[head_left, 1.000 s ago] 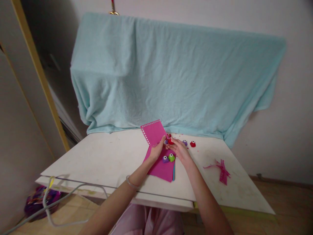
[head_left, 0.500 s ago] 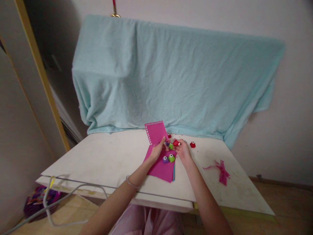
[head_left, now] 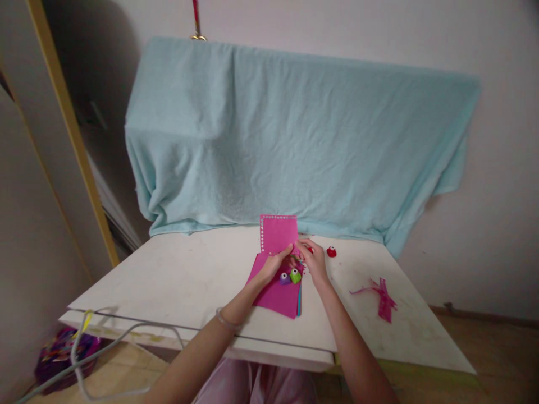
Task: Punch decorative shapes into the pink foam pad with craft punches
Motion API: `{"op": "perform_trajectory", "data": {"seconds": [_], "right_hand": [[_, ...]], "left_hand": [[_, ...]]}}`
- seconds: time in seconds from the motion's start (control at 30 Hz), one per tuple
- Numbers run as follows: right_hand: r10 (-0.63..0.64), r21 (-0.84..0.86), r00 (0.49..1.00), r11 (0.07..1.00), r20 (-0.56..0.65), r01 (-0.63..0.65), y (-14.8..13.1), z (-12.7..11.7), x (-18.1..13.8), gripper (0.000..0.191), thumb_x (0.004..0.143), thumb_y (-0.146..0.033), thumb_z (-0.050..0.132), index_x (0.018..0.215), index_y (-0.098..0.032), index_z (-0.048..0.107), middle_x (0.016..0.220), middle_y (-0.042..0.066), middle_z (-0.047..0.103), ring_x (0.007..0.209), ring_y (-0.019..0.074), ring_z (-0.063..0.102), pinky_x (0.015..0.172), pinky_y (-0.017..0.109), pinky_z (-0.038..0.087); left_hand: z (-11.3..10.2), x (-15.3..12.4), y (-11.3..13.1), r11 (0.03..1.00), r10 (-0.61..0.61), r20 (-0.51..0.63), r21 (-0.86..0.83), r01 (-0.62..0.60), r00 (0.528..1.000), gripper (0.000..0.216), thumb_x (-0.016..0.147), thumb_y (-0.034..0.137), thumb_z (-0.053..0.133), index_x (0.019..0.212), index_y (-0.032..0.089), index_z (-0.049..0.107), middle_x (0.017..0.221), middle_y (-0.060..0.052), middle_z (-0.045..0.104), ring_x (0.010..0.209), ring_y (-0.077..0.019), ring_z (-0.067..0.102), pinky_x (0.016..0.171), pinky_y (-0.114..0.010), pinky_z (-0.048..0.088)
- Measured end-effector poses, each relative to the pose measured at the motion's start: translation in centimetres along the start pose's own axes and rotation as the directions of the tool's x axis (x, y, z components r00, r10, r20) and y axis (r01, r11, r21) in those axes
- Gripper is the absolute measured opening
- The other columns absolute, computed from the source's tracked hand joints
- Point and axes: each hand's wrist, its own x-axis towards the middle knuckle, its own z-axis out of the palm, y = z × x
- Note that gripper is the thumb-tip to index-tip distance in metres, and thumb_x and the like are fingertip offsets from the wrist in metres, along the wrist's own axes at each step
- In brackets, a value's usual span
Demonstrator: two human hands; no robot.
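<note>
1. Holes line the top and left edges of our thin, square pink paper sheet (head_left: 279,233); the right edge looks plain, so we judge the punching partly done.
2. Our left hand (head_left: 273,266) pinches its lower right corner, the sheet rising beyond the fingers.
3. Our right hand (head_left: 314,261), just beside, curls its fingers around a small red plastic piece (head_left: 310,250).

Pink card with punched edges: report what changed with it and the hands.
The pink card, still in the left hand, has turned clockwise and shifted right, its top edge now nearly level. The right hand, apart from the card half a second ago, has come to its right edge; whether it grips is unclear. The purple piece and green piece stay on the pink sheets.
</note>
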Motion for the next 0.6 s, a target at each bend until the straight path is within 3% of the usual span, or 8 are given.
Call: {"op": "perform_trajectory", "data": {"seconds": [0.13, 0.27, 0.47, 0.6], "right_hand": [[-0.035, -0.015, 0.999, 0.999, -0.020, 0.035, 0.5, -0.2, 0.1, 0.023, 0.073, -0.043, 0.070, 0.075, -0.020, 0.070, 0.055, -0.003, 0.052, 0.050, 0.0117, 0.041, 0.048, 0.026, 0.028], [0.037, 0.055, 0.999, 0.998, -0.030, -0.035, 1.0, -0.3, 0.4, 0.026, 0.073, -0.044, 0.070, 0.076, -0.019, 0.069, 0.054, -0.005, 0.047, 0.048, 0.0103, 0.036, 0.046, 0.025, 0.025], [0.084, 0.108, 0.994, 0.991, -0.077, -0.075, 2.2, -0.5, 0.8, 0.032, 0.070, -0.047, 0.073, 0.081, -0.018, 0.069, 0.052, -0.006, 0.046, 0.046, 0.0094, 0.035, 0.045, 0.025, 0.024], [0.097, 0.120, 0.990, 0.989, -0.103, -0.084, 2.9, -0.7, 0.9, 0.035, 0.069, -0.050, 0.074, 0.084, -0.018, 0.070, 0.054, -0.005, 0.049, 0.046, 0.0091, 0.036, 0.045, 0.024, 0.025]], "left_hand": [[-0.2, 0.3, -0.2, 0.998, 0.060, -0.034, -0.025, -0.061, 0.998, 0.064, 0.082, 0.071, 0.046, 0.073, 0.011, 0.068, 0.069, -0.011, 0.069, 0.063, -0.0194, 0.064, 0.072, -0.032, 0.050], [-0.4, 0.5, 0.0, 0.995, 0.090, -0.098, -0.024, -0.093, 0.991, 0.066, 0.082, 0.073, 0.045, 0.067, 0.012, 0.067, 0.066, -0.011, 0.069, 0.062, -0.0198, 0.063, 0.070, -0.032, 0.049], [-0.5, 1.1, -0.1, 0.982, 0.188, -0.145, 0.053, -0.182, 0.971, 0.047, 0.074, 0.059, 0.066, 0.068, 0.012, 0.069, 0.064, -0.009, 0.069, 0.060, -0.0197, 0.062, 0.066, -0.031, 0.048], [-0.8, 1.4, -0.4, 0.973, 0.228, -0.162, 0.085, -0.217, 0.960, 0.040, 0.074, 0.051, 0.069, 0.070, 0.012, 0.070, 0.067, -0.009, 0.070, 0.061, -0.0191, 0.062, 0.063, -0.029, 0.047]]}}
